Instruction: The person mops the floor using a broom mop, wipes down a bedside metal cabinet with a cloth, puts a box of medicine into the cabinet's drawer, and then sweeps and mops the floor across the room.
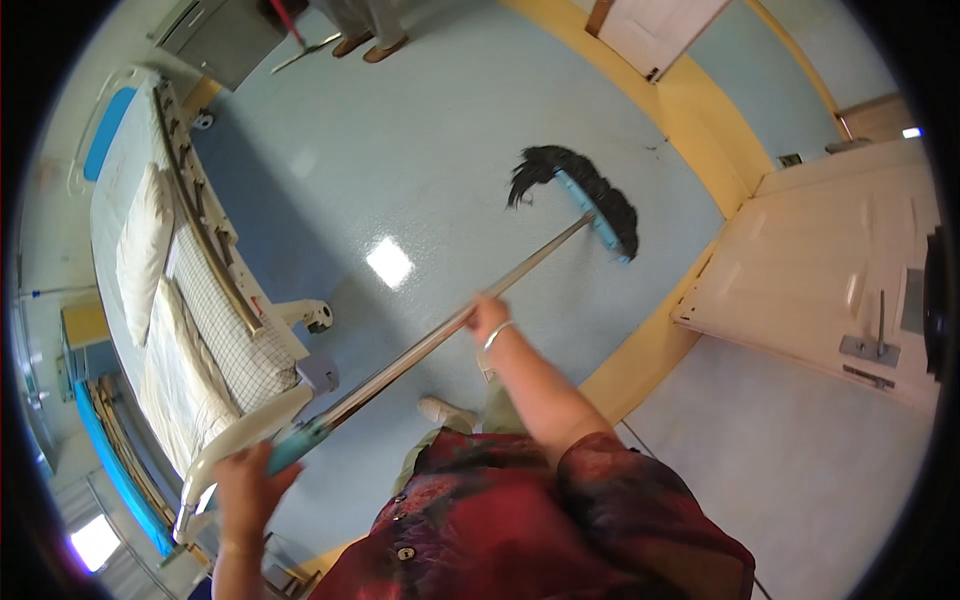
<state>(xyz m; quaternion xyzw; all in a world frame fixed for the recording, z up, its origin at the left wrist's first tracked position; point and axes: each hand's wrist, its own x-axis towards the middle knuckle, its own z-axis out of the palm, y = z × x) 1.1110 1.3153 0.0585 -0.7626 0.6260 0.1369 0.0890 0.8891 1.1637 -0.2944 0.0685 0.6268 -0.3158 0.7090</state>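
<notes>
A mop with a metal pole (397,366) runs slantwise across the view. My left hand (251,484) is closed around the teal grip at the pole's near end, beside the bed's footboard. Farther along, my right hand (489,315), with a silver-coloured bangle at the wrist, grips the middle of the pole. At the far end, a light-blue mop head (581,199) with dark, shaggy strands (611,202) lies on the blue-grey floor (442,135), with the strands spread in a curve on its far side.
A hospital bed (202,322) with a side rail, pillow and castor stands at left. Another person (371,26) stands at the top near a red-handled floor tool (306,51) and a grey cabinet (232,37). A pale door (810,270) stands open at right, beside a yellow floor border (660,360).
</notes>
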